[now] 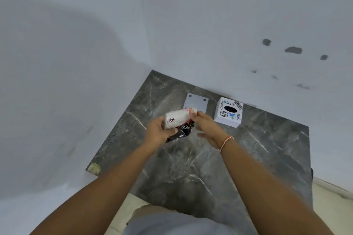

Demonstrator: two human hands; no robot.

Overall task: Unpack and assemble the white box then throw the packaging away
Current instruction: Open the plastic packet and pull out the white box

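Dark marble table — both hands grip crumpled packaging.

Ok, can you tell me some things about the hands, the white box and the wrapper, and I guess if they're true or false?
1. The white box with stickers sits on the dark marble table. True.
2. The left hand is empty. False: it holds a white packet and black packaging.
3. The right hand pinches the end of the white packet. True.
4. The box has a square hole on top. False: the hole is a dark oval.
5. A flat white plate with dark dots lies left of the box. True.
6. The right wrist is bare. False: it wears a thin band.
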